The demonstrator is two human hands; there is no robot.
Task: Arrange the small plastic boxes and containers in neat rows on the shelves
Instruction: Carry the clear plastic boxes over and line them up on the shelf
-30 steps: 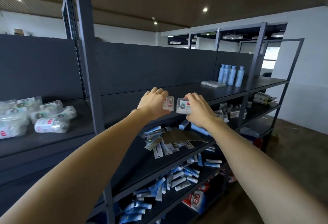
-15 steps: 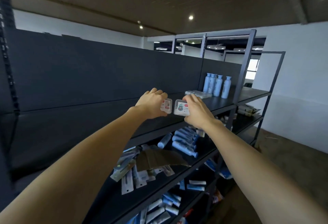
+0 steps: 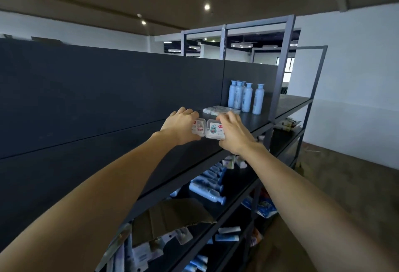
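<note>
My left hand (image 3: 180, 128) grips a small clear plastic box with a red and white label (image 3: 198, 128). My right hand (image 3: 234, 134) grips a second small clear box with a cartoon label (image 3: 214, 130). The two boxes are held side by side, almost touching, just above the front part of the dark top shelf (image 3: 254, 120). Behind them on that shelf lies a low row of similar clear boxes (image 3: 220, 110). Fingers hide the far sides of both boxes.
Several pale blue bottles (image 3: 246, 97) stand at the back right of the top shelf, beside a grey upright post (image 3: 280, 69). The shelf below holds lying blue bottles (image 3: 207, 187), a brown cardboard piece (image 3: 172, 215) and loose packets. A dark back panel (image 3: 108, 90) closes the shelf.
The view has shifted right along the shelving; the bagged goods at left are out of sight. Both hands carried their boxes right, closer to the row of boxes and the blue bottles.
</note>
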